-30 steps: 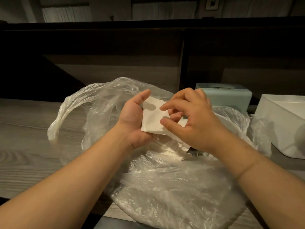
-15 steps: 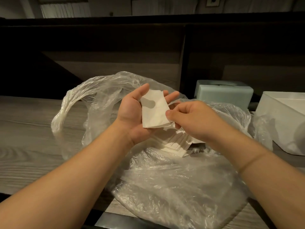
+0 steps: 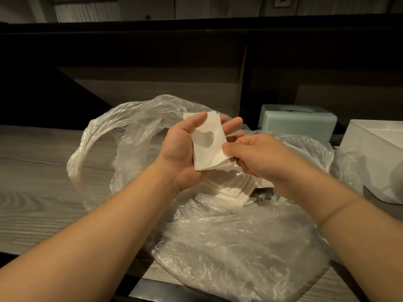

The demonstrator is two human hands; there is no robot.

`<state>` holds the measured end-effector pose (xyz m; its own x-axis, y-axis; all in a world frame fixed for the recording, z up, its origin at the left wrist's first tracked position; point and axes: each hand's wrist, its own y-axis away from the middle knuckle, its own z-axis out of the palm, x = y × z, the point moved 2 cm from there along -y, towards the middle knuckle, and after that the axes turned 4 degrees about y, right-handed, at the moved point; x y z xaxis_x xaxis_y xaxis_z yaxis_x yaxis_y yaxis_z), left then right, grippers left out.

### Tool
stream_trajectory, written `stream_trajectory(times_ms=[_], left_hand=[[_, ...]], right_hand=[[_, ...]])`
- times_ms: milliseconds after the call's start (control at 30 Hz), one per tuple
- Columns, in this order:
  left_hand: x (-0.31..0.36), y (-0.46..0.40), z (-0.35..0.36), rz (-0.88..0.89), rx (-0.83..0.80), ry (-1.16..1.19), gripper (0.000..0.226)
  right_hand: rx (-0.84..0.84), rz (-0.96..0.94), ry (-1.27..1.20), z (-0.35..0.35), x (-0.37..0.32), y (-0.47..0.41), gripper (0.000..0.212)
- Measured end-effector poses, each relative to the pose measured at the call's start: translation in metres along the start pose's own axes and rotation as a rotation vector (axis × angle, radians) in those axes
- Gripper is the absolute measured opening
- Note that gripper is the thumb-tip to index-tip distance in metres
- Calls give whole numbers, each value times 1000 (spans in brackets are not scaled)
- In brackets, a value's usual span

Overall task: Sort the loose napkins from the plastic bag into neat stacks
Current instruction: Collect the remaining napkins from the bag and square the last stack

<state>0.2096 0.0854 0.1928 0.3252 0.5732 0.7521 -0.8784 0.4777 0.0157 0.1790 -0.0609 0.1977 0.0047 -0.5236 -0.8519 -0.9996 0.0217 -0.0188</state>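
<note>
Both hands hold napkins [image 3: 209, 147] above plastic bag [image 3: 239, 236]; green box [image 3: 296, 125], white bin [image 3: 375, 153] right.

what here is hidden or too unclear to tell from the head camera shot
- How many napkins the left hand holds: the head view shows mostly the top sheet.
- The right hand fingertips in its grip: hidden under the napkins' lower corner.
- The loose napkin pile in the plastic bag: partly covered by both hands and crinkled plastic.
- The white bin: cut off by the right edge.
- The green box: contents too dark.

Restaurant counter, napkin dispenser [image 3: 297, 123], wooden booth partitions [image 3: 152, 83]
</note>
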Motion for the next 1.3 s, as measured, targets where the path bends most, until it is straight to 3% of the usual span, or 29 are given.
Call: stream_trajectory(times_ms=[300,567,667,733,867,967,1033,1100,1200,1300], left_hand=[[-1,1,1,28,19,-23,59],[-1,0,1,36,59,-20,52],[1,-2,-3,0,77,25,51],[2,-5,-6,-49,95,94,53],[4,-6,-10,-130,105,176,57],[3,-6,-9,-163,87,159,57],[2,-5,-9,-185,84,112,58],[1,-7,-11,-181,82,5,60],[2,-11,-15,-114,62,-272,60],[5,-9,-15,-96,12,-396,69]], right_hand=[[-73,-42,-102,-2,-3,3,30],[15,-63,-54,-2,-3,4,26],[141,-184,61,-3,1,0,22],[211,-393,175,-5,0,2,11],[123,-688,722,-8,-1,8,55],[182,-714,860,-5,3,2,47],[244,-781,775,-3,4,1,22],[275,-756,537,-7,2,2,3],[123,-555,34,-15,-2,3,5],[33,-401,-146,-19,-4,4,9]])
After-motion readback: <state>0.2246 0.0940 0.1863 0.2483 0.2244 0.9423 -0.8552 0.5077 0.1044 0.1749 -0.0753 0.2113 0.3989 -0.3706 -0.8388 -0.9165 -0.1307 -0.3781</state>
